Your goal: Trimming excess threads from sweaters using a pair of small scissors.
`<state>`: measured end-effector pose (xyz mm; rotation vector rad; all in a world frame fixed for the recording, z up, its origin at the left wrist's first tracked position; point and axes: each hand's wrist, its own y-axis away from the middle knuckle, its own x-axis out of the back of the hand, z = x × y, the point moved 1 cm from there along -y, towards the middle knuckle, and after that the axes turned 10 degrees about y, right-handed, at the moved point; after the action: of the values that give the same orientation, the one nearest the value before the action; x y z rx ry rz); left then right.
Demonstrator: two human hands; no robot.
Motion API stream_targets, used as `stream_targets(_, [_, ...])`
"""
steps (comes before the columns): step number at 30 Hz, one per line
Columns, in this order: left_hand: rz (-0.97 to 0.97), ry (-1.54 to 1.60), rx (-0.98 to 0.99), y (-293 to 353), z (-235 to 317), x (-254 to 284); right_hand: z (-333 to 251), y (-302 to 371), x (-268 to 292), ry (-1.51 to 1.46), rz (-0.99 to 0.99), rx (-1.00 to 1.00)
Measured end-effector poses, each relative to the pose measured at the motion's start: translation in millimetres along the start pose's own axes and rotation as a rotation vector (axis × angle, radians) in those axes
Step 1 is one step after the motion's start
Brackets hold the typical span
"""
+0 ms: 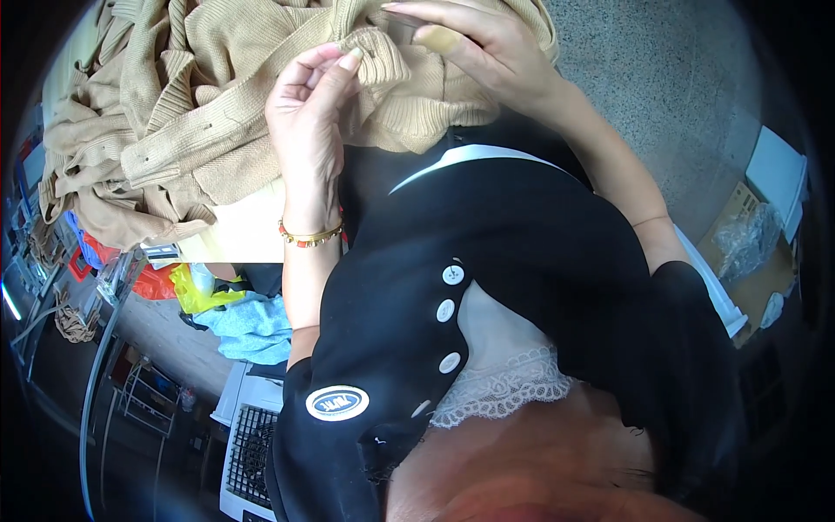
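Observation:
Near the top of the view, my left hand (311, 109) pinches the ribbed edge of a tan knitted garment (383, 65) between thumb and fingertips. A red and gold bracelet (310, 237) circles that wrist. To its right, my right hand (496, 56) is held over the same knit, with a yellowish covering (437, 38) on the thumb. Its fingers reach left, and a small dark thing shows between them and the thumb; I cannot make out what it is. More tan knitwear (200, 130) with buttonholes along a band lies heaped at the left.
Under the knitwear is a pale table (248, 226). Below its edge are a yellow plastic bag (204, 291), a light blue cloth (252, 326) and a white crate-like object (248, 452). Cardboard and clear plastic wrap (748, 244) lie on the speckled floor (652, 70) at right.

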<state>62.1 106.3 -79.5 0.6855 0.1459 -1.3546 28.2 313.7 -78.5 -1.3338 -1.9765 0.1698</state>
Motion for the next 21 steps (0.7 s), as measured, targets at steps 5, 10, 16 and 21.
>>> stream_targets(5, [-0.052,0.027,-0.032,3,10,-7,-10,3,17,0.156,-0.038,-0.041])
stream_targets(10, [-0.095,-0.014,-0.072,6,13,-8,-11,-1,7,0.429,0.173,0.269])
stream_targets(16, [-0.079,-0.1,-0.133,8,15,-18,-12,1,6,0.407,0.132,0.144])
stream_targets(21, [-0.081,-0.168,-0.193,8,13,-19,-25,-2,13,0.806,-0.103,0.203])
